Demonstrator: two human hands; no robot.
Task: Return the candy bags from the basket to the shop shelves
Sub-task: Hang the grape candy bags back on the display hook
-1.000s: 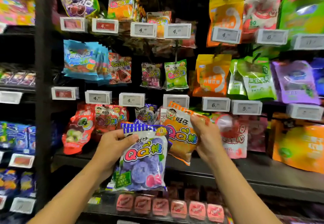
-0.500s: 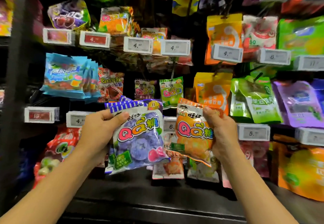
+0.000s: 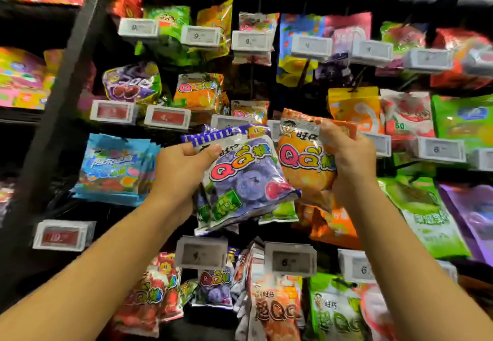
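My left hand (image 3: 181, 171) grips a purple blueberry candy bag (image 3: 245, 180) by its upper left corner, thumb on the front. My right hand (image 3: 346, 159) grips an orange candy bag (image 3: 301, 159) along its right edge. Both bags are raised side by side in front of the hanging candy display, the purple one tilted and overlapping the orange one's lower left. Matching orange bags (image 3: 198, 91) hang on a peg above and to the left. Matching purple bags (image 3: 216, 287) hang on a lower peg. The basket is out of view.
Rows of hanging candy bags fill the black rack, each peg tipped with a white price tag (image 3: 290, 262). A stack of blue bags (image 3: 117, 167) hangs at left beside a dark upright post (image 3: 66, 79). Green bags (image 3: 426, 215) and purple bags hang at right.
Both hands have risen with their bags, and my view has tilted upward, so higher rows of the rack now show. The grips on both bags are unchanged.
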